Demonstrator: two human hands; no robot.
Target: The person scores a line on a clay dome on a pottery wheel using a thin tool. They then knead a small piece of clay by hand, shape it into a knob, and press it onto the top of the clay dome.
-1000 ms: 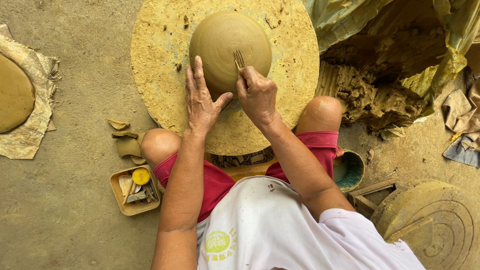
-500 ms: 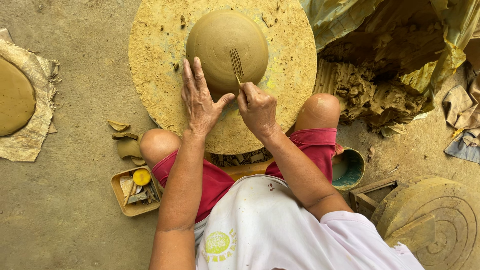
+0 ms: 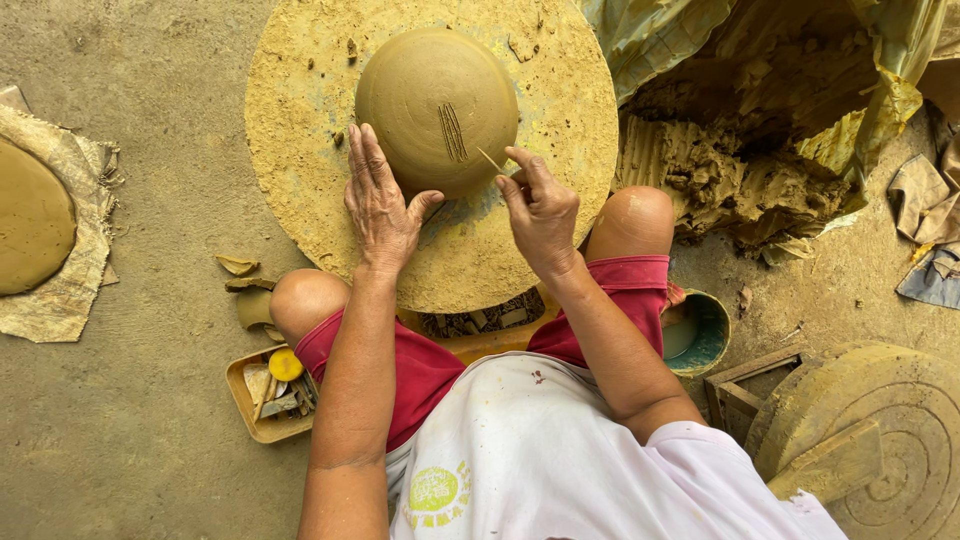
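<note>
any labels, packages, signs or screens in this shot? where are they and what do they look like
Printed round emblem: on the front of the person's white shirt, low in the picture; a yellow and green circle, its print too small to make out.
Plastic sheet: crumpled over the clay heap at the upper right; yellowish, translucent, unmarked.
No packages, signs or screens show.

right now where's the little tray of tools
In the head view the tool tray lies on the ground at lower left, beside the person's left knee, below the clay scraps.
</note>
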